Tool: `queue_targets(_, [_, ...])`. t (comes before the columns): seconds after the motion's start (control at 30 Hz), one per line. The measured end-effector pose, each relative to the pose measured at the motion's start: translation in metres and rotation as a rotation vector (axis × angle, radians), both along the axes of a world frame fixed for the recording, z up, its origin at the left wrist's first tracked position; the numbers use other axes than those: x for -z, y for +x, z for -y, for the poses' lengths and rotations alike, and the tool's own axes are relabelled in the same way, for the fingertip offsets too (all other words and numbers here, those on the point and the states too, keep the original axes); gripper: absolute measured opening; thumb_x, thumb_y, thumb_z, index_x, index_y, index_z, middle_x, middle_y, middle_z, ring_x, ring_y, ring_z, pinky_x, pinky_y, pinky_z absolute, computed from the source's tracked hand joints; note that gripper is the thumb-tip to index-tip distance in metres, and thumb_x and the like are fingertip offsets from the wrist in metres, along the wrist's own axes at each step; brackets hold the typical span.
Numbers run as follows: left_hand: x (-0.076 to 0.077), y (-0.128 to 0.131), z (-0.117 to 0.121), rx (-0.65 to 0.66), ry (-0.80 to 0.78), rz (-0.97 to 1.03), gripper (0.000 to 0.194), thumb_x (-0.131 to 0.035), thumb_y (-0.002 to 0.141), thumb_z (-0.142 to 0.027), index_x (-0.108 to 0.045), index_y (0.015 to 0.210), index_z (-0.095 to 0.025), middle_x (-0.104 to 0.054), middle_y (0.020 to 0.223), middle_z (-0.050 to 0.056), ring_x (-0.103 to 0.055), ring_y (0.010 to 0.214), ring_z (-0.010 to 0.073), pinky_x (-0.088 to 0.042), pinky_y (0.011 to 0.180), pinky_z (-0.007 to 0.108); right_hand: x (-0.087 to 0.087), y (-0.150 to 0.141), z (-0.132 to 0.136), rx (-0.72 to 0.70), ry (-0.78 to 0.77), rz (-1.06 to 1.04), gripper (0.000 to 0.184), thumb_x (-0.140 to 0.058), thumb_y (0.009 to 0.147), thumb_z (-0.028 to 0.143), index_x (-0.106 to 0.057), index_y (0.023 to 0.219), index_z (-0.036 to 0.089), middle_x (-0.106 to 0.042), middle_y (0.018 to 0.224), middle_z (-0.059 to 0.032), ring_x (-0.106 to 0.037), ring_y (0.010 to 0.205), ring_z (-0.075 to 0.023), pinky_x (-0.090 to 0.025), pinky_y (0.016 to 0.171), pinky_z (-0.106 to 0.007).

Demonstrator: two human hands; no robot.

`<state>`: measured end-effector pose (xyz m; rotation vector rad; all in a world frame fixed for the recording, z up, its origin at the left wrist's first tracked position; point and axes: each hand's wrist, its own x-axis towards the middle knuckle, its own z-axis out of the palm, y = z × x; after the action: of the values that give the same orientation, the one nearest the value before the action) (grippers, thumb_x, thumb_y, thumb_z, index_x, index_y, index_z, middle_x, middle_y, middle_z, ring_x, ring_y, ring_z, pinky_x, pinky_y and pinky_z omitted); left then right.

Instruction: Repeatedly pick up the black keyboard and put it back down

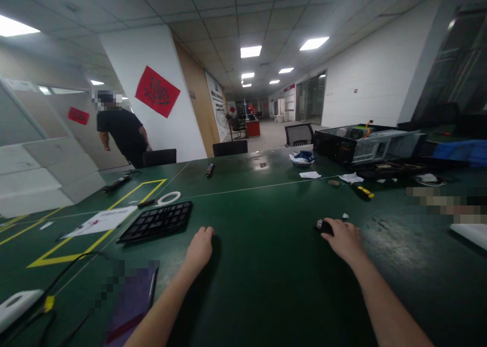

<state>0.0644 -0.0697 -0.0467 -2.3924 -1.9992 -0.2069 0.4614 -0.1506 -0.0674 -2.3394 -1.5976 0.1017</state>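
My right hand [345,238] rests low over the green tabletop [262,255], its fingers closed around a small black object [324,227] with a silvery end. The kind of that object is too small to make out. My left hand [201,245] is curled closed at the table, and nothing shows sticking out of it. To its left lies a black tray with a grid of square cells [158,221]. Behind that tray is a white ring, like a tape roll [169,199].
An open computer case [369,146] stands at the far right, with a yellow-and-black screwdriver [364,192] in front. A bowl [302,159] sits at the back. A purple pouch [135,301] lies near left. A person [122,131] stands beyond the table at left.
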Motion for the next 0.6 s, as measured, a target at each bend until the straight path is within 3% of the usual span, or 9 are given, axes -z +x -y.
queue_targets(0.13, [-0.001, -0.003, 0.003, -0.029, 0.053, -0.056, 0.029, -0.028, 0.083, -0.009, -0.055, 0.093, -0.014, -0.054, 0.095, 0.011, -0.05, 0.09, 0.02, -0.036, 0.08, 0.029, -0.005, -0.004, -0.003, 0.041, 0.004, -0.001, 0.063, -0.042, 0.07, 0.053, -0.039, 0.123, 0.02, -0.045, 0.126, -0.0101, -0.035, 0.116, -0.036, -0.026, 0.092, -0.057])
queue_targets(0.27, [-0.005, 0.002, 0.013, -0.066, 0.172, -0.078, 0.028, -0.037, 0.083, -0.02, -0.053, 0.104, -0.012, -0.053, 0.106, 0.013, -0.047, 0.099, 0.0231, -0.034, 0.086, 0.033, -0.015, -0.01, 0.0, 0.154, 0.23, 0.081, 0.061, -0.033, 0.075, 0.052, -0.04, 0.122, 0.015, -0.042, 0.128, -0.0122, -0.027, 0.121, -0.0361, -0.025, 0.095, -0.057])
queue_targets(0.4, [-0.009, 0.009, 0.024, -0.148, 0.359, -0.04, 0.04, -0.042, 0.082, -0.031, -0.044, 0.119, -0.016, -0.039, 0.127, 0.014, -0.036, 0.114, 0.0277, -0.033, 0.088, 0.038, -0.024, -0.016, 0.008, 0.259, 0.462, 0.126, 0.059, -0.029, 0.078, 0.049, -0.037, 0.123, 0.012, -0.037, 0.131, -0.0155, -0.023, 0.123, -0.0352, -0.024, 0.097, -0.054])
queue_targets(0.5, [-0.008, 0.008, 0.025, -0.201, 0.296, -0.077, 0.042, -0.037, 0.084, -0.04, -0.047, 0.115, -0.014, -0.047, 0.116, 0.017, -0.044, 0.104, 0.0292, -0.037, 0.08, 0.039, -0.027, -0.019, 0.011, 0.279, 0.496, 0.109, 0.059, -0.028, 0.079, 0.048, -0.035, 0.124, 0.011, -0.031, 0.134, -0.017, -0.02, 0.124, -0.0362, -0.023, 0.098, -0.054])
queue_targets(0.6, [-0.004, 0.002, 0.02, -0.222, 0.135, -0.1, 0.035, -0.033, 0.085, -0.036, -0.053, 0.099, -0.01, -0.055, 0.097, 0.016, -0.052, 0.09, 0.0268, -0.039, 0.074, 0.036, -0.025, -0.019, 0.01, 0.274, 0.425, 0.112, 0.058, -0.03, 0.077, 0.048, -0.038, 0.122, 0.012, -0.031, 0.133, -0.0172, -0.023, 0.123, -0.0382, -0.023, 0.097, -0.058])
